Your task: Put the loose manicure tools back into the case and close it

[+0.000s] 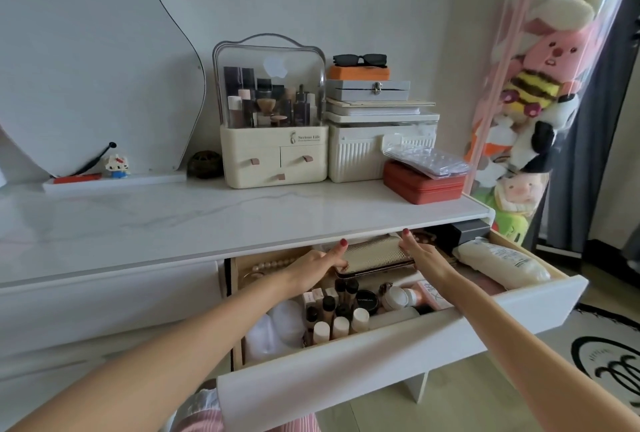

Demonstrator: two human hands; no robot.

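Textured gold rectangular case (372,255) sits closed in the open white drawer (398,352), at the back, partly under the white marble-look tabletop (173,220). Left hand (320,263) grips the case's left end, thumb on top, fingers curled round the edge. Right hand (420,251) holds the right end, fingers along the far side. In front of the case: small cosmetic bottles with white and black caps (337,313). White soft pack (502,263) just right of the case.
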